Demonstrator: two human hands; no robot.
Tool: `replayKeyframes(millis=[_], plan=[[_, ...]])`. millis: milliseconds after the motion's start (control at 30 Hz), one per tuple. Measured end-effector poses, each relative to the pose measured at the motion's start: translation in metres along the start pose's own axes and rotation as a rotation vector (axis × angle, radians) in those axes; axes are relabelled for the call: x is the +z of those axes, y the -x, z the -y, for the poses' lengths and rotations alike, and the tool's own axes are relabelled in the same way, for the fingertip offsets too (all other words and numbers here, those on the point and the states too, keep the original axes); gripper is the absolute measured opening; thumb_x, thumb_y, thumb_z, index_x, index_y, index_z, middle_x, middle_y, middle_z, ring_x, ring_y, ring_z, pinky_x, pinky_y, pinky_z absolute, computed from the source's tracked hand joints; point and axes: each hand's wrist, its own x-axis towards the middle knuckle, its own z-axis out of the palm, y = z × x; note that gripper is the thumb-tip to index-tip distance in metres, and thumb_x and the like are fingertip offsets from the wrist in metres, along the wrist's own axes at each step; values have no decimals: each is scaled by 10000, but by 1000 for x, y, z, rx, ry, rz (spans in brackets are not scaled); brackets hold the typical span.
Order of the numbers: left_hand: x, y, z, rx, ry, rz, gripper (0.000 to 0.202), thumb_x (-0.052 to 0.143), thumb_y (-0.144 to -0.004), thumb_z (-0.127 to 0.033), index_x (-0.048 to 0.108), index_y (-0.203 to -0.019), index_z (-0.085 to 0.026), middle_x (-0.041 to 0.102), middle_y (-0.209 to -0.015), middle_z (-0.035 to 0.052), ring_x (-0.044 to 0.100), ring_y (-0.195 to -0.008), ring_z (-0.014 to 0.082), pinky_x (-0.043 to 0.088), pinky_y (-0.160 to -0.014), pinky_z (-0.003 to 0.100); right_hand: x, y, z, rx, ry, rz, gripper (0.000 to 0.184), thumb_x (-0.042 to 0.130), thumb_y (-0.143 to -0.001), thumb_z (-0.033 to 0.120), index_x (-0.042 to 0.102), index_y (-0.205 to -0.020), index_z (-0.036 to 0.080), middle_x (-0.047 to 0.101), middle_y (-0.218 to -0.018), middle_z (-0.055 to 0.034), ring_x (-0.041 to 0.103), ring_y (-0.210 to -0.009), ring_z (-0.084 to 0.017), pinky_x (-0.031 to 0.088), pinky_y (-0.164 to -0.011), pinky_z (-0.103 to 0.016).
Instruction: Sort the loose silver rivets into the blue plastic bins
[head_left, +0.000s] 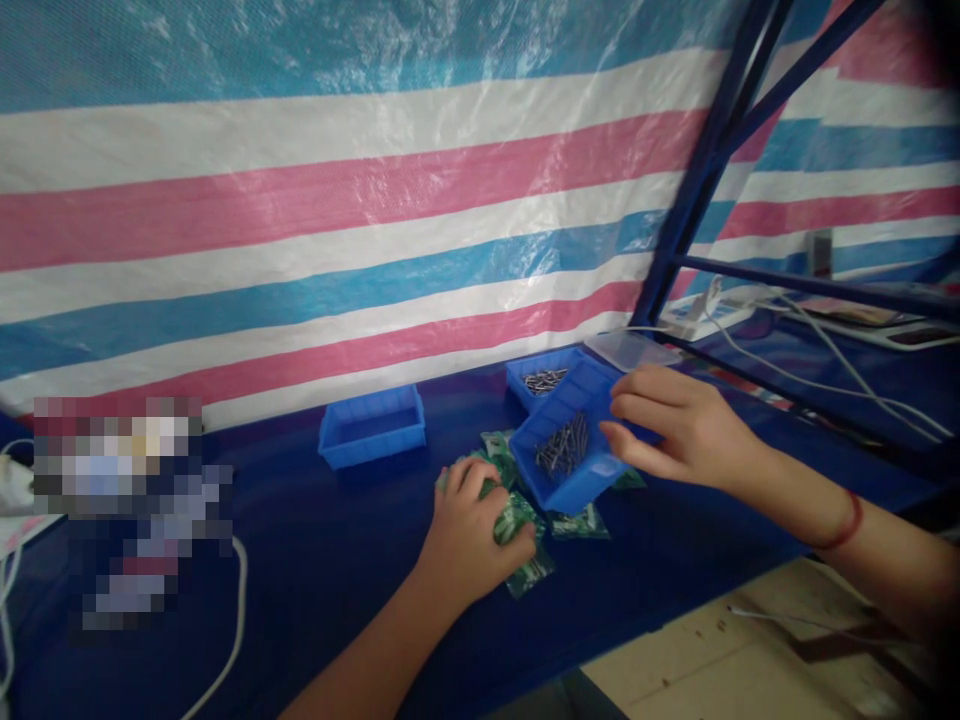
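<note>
My left hand (480, 530) lies over a pile of small green plastic packets (529, 572), its fingers curled round some of them. Beside it, a blue plastic bin (559, 492) sits tilted, partly overlapping a second blue bin (517, 378) behind. Dark screws (562, 447) lie in the front bin; shinier screws (544, 381) are in the rear one. Over the front bin's right side is my right hand (682, 425), thumb and fingertips nearly together in a pinch. Whatever is between them is too small or blurred to make out. Another green packet (581, 522) lies below the bin.
A third blue bin (373, 428) stands left of the packets on the dark blue table (337, 560). A white cable (238, 600) crosses the left side. Striped plastic sheeting (360, 210) hangs behind. At right are a metal frame (694, 200), a power strip (705, 315) and cables.
</note>
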Motion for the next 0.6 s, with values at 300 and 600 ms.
replayKeyframes(millis=[300, 600], plan=[[-2, -3, 10, 48, 202, -70, 111, 599, -808, -259, 541, -767, -174, 524, -1034, 83, 477, -1065, 231, 390, -962, 400, 11, -42, 20, -385, 205, 82, 243, 463, -818, 191, 478, -576, 203, 422, -576, 0, 358, -591, -159, 269, -580, -326], [0, -2, 14, -5, 268, -57, 127, 555, -850, -264, 558, -948, -183, 496, -1171, 102, 441, -1155, 245, 383, -992, 427, 11, -79, 41, -595, 173, 276, 212, 453, -840, 233, 534, -647, 199, 496, -647, -25, 411, -665, -176, 273, -633, -331]])
